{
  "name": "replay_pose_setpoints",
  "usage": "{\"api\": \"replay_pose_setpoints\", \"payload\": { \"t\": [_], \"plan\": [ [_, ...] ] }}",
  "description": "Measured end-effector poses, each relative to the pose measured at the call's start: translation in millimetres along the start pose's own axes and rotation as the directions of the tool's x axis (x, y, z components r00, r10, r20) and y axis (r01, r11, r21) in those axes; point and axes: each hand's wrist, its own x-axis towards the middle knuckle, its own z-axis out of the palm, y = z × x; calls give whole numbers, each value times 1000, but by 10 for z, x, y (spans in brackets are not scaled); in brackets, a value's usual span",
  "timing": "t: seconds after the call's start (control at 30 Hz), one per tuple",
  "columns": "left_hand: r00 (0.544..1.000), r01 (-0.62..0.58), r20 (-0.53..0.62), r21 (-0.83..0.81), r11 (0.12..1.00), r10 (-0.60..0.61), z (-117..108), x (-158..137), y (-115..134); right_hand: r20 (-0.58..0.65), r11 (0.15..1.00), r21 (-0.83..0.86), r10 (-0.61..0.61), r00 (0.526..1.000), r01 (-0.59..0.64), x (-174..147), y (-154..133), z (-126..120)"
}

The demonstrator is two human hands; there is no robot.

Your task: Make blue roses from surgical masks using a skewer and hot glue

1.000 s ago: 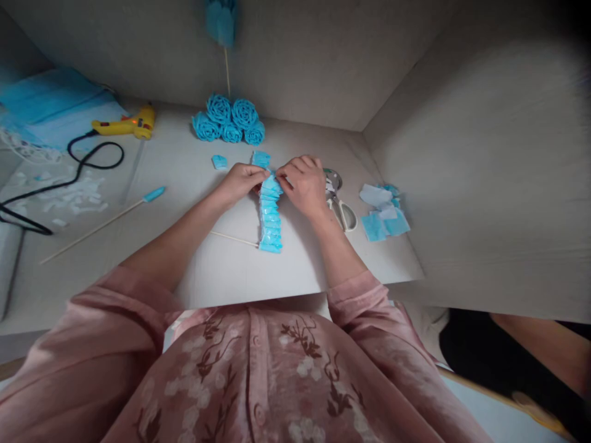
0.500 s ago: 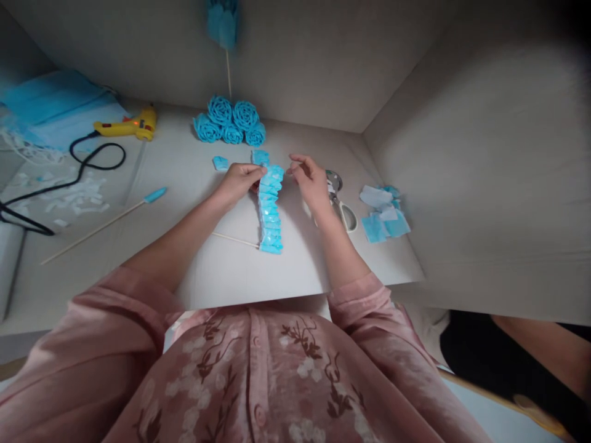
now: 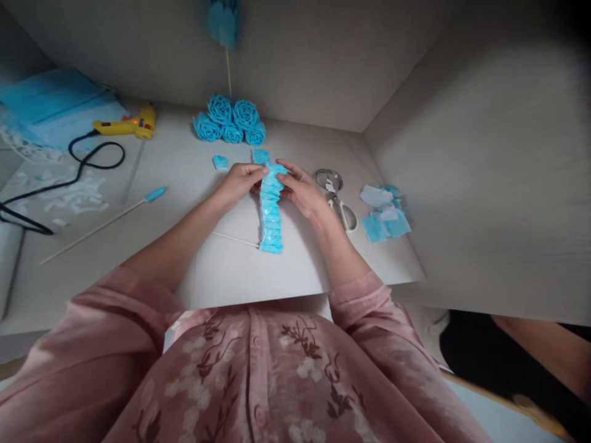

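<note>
A pleated blue strip [image 3: 271, 212] runs toward me over the white table, with shiny patches along it. My left hand [image 3: 242, 183] pinches its left edge near the far end. On the opposite edge, my right hand [image 3: 300, 187] has its thumb on top of the strip and fingers around the side. A thin wooden stick [image 3: 235, 239] meets the strip's near end at the left. Just beyond my fingers lies a short blue pleated piece [image 3: 261, 156]; whether it joins the strip I cannot tell. A small blue scrap [image 3: 220, 162] rests left of it.
Several rolled blue flowers [image 3: 232, 120] are stacked at the back. At left are a yellow glue gun [image 3: 127, 125] with black cord, blue masks [image 3: 60, 107], white scraps [image 3: 78, 194] and a blue-tipped stick [image 3: 101, 224]. Scissors [image 3: 347, 216], a tape roll [image 3: 329, 179] and cut pieces [image 3: 385, 215] lie right.
My right hand has moved left and closed on the strip's right edge; before, it was just off it. My left hand keeps its pinch in nearly the same place.
</note>
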Motion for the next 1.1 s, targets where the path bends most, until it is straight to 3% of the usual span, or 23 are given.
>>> {"api": "replay_pose_setpoints", "payload": {
  "t": [0.27,0.6,0.9,1.1],
  "plan": [
    [1000,8,2,39,999,-8,-13,6,-10,9,1000,-23,-4,1000,5,-1,-3,-3],
    [999,-51,6,133,990,51,-1,15,19,-66,992,-121,-52,996,43,-3,36,43],
    [998,-50,-26,140,989,54,-1,1,44,-76,999,-21,30,997,-32,-53,-134,66],
    [999,-37,-31,142,989,42,-6,16,10,-87,1000,10,18,996,-18,-57,-118,88]
  ]
}}
